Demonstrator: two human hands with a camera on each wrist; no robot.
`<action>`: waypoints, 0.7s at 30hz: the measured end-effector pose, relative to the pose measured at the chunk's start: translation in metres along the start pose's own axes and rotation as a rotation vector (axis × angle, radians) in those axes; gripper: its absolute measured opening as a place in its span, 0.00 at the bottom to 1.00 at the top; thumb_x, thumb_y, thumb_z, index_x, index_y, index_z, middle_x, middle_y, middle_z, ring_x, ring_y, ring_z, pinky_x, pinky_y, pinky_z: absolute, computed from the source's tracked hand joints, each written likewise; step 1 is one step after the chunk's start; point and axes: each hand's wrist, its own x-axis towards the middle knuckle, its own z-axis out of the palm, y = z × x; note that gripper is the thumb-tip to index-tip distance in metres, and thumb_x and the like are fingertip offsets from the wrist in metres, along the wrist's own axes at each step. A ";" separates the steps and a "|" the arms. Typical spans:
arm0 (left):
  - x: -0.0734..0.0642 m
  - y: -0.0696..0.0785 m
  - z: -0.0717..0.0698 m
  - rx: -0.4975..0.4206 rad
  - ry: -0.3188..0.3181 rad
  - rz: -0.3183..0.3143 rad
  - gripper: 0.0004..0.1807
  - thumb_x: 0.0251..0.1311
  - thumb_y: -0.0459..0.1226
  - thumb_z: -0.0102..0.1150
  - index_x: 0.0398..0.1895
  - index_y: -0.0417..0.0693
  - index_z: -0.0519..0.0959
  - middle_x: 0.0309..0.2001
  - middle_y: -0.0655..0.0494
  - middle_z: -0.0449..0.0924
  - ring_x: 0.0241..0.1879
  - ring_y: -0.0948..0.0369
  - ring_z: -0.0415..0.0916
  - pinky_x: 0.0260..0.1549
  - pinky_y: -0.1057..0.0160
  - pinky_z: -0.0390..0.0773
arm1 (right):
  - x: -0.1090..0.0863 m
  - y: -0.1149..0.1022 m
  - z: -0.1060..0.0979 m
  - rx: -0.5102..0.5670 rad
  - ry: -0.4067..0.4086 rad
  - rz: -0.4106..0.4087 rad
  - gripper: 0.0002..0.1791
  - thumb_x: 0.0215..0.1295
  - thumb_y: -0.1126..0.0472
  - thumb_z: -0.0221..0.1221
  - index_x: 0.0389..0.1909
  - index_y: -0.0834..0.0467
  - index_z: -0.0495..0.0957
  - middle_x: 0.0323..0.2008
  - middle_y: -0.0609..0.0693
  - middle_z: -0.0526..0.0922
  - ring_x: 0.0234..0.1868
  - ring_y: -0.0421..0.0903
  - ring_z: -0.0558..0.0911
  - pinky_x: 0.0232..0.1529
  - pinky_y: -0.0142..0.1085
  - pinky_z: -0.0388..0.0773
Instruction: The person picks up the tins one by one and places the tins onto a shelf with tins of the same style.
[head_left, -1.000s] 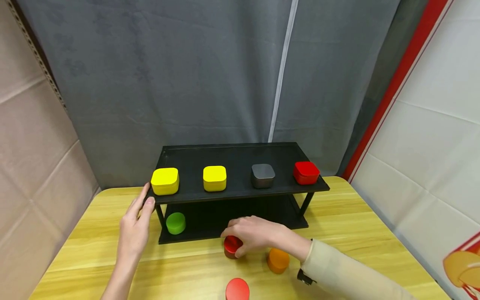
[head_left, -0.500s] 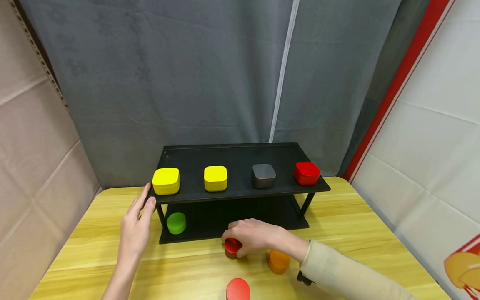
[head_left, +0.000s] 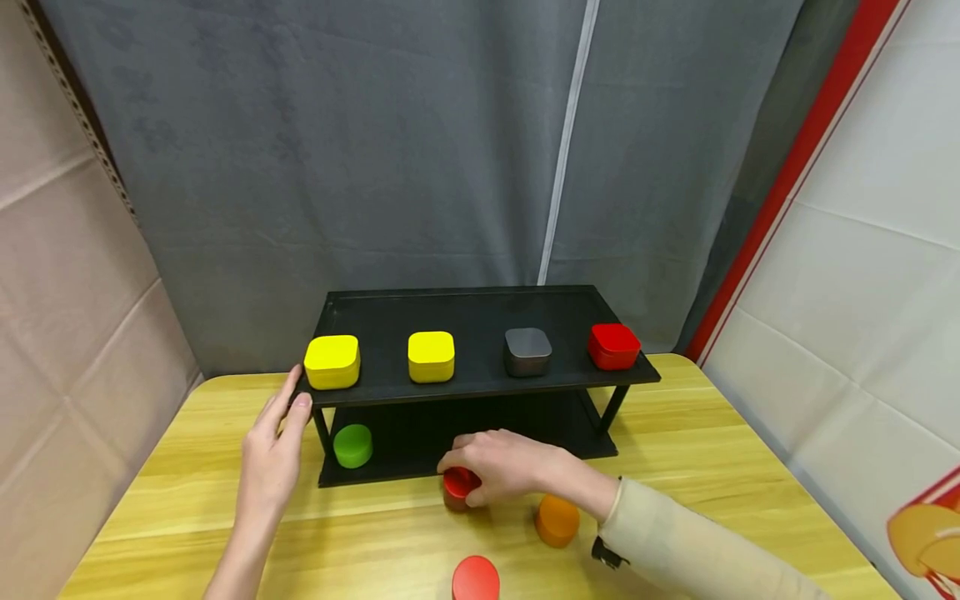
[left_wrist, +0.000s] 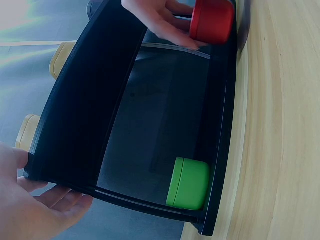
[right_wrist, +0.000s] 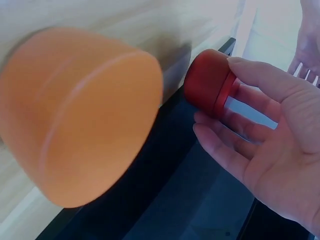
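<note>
My right hand (head_left: pixel 498 467) pinches a small round red tin (head_left: pixel 459 489) by its upper part, just in front of the black two-tier shelf (head_left: pixel 450 292). In the right wrist view the thumb and fingers sit round the red tin (right_wrist: pixel 207 82) near its lid end. At the shelf's left end, my left hand (head_left: pixel 270 467) holds the upper tier's edge, thumb on one side and fingers on the other in the left wrist view. A round green tin (head_left: pixel 352 446) stands on the lower tier at the left.
Two yellow square tins (head_left: pixel 332 363), a dark grey one (head_left: pixel 527 352) and a red one (head_left: pixel 613 347) line the upper tier. An orange round tin (head_left: pixel 557 522) and another red round tin (head_left: pixel 476 578) stand on the wooden table (head_left: pixel 360 550). A grey curtain (head_left: pixel 375 167) hangs behind.
The right hand and its red tin have shifted slightly left and towards the shelf. The left hand stays in place on the shelf's edge.
</note>
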 end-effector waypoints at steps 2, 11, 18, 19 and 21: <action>0.000 0.000 0.000 0.000 0.000 0.001 0.28 0.79 0.56 0.42 0.79 0.75 0.58 0.81 0.61 0.57 0.81 0.49 0.54 0.75 0.36 0.62 | 0.001 0.000 -0.002 -0.004 0.012 -0.005 0.25 0.64 0.55 0.69 0.63 0.47 0.80 0.52 0.44 0.83 0.42 0.36 0.77 0.42 0.22 0.78; 0.000 0.000 -0.001 0.000 0.001 0.010 0.28 0.79 0.56 0.42 0.79 0.75 0.58 0.81 0.62 0.57 0.81 0.50 0.54 0.75 0.36 0.62 | 0.009 -0.005 -0.010 -0.021 0.035 0.004 0.26 0.64 0.53 0.70 0.63 0.47 0.80 0.51 0.44 0.83 0.42 0.35 0.78 0.42 0.21 0.78; 0.001 0.000 0.000 -0.004 0.002 0.009 0.28 0.79 0.57 0.42 0.79 0.74 0.58 0.81 0.61 0.57 0.81 0.50 0.54 0.75 0.36 0.62 | 0.017 -0.008 -0.016 -0.037 0.042 0.010 0.26 0.64 0.54 0.69 0.64 0.47 0.80 0.51 0.45 0.83 0.42 0.36 0.77 0.40 0.21 0.77; 0.001 0.000 0.000 -0.006 0.003 0.009 0.28 0.79 0.57 0.43 0.79 0.74 0.58 0.81 0.61 0.57 0.81 0.50 0.54 0.75 0.36 0.62 | 0.018 -0.008 -0.017 -0.042 0.044 0.012 0.26 0.64 0.55 0.69 0.64 0.47 0.80 0.51 0.45 0.83 0.42 0.36 0.77 0.40 0.22 0.77; 0.001 0.001 0.000 -0.007 0.003 0.009 0.29 0.79 0.57 0.43 0.79 0.73 0.58 0.81 0.61 0.57 0.81 0.50 0.54 0.75 0.36 0.62 | 0.021 -0.008 -0.018 -0.047 0.048 0.019 0.26 0.64 0.55 0.68 0.64 0.48 0.80 0.51 0.45 0.84 0.41 0.36 0.77 0.39 0.22 0.77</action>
